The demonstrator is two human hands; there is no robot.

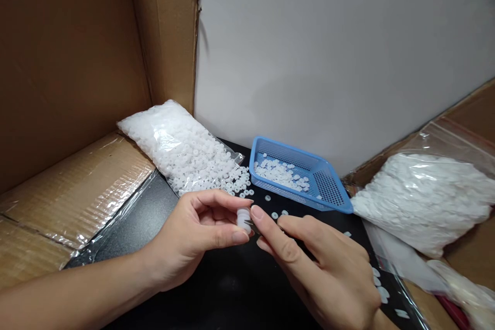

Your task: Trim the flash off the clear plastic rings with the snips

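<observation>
Between thumb and fingers, my left hand [209,224] grips a short white ribbed plastic piece [243,219], which looks like a small stack of white discs. My right hand [315,263] is closed around a thin metal-tipped tool [249,223], mostly hidden by the fingers. Its tip touches or nearly touches the side of the white piece. Just behind the hands, loose white plastic rings [267,198] lie on the black surface. A blue perforated basket [340,193] stands beyond my right hand, with many small white pieces inside.
A clear bag of white rings [185,149] lies at the back left, spilling some out. At right is another clear bag of white pieces [429,196]. Flat white discs [382,294] lie near the right edge. Cardboard [77,191] and a white panel [328,51] enclose the area.
</observation>
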